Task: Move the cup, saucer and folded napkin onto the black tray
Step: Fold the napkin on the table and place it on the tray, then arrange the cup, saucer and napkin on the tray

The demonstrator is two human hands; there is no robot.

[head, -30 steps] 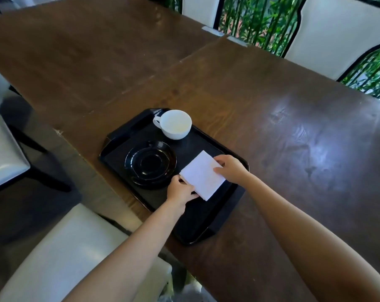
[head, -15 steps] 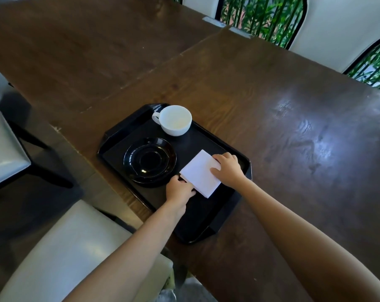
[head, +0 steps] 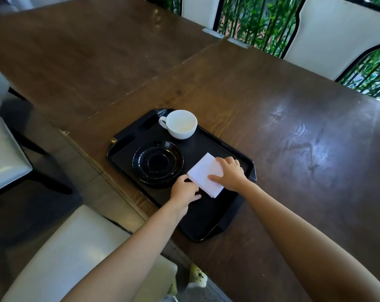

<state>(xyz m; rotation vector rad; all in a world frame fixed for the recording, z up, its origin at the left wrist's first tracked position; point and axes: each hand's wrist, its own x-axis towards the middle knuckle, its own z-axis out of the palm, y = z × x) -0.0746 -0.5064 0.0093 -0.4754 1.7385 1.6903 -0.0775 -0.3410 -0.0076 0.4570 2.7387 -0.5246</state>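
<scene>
At the left edge of the view, pale cushioned chairs [head: 8, 153] stand pulled back from the long dark wooden table [head: 272, 118], leaving the near table edge free to work at. On that edge sits the rectangular black plastic tray [head: 208, 227], angled to the person. Toward its left lies the glossy black round saucer [head: 157, 164], flat on the tray floor; behind it, at the tray's far corner, the white ceramic cup [head: 181, 124] stands upright and apparently empty, its handle pointing left. Cup and saucer are apart rather than stacked — each seems simply to have been set down where there was room.

Next comes the left hand [head: 183, 190], knuckles up, fingers curled loosely with their tips at the near-left corner of the white folded paper napkin [head: 203, 174]. Whether it pinches that corner or only steadies it I cannot tell. The napkin lies on the tray floor just right of the saucer, close to it, though contact cannot be told. The right hand [head: 229, 173] rests over the napkin's right side, fingers spread and flat, thumb stretched along the paper — a pressing hold, not a grasp, likely to keep the light sheet squared and lying flat.

All three items now lie on the tray, so the task looks all but finished; only letting go of the napkin seems to remain.
</scene>
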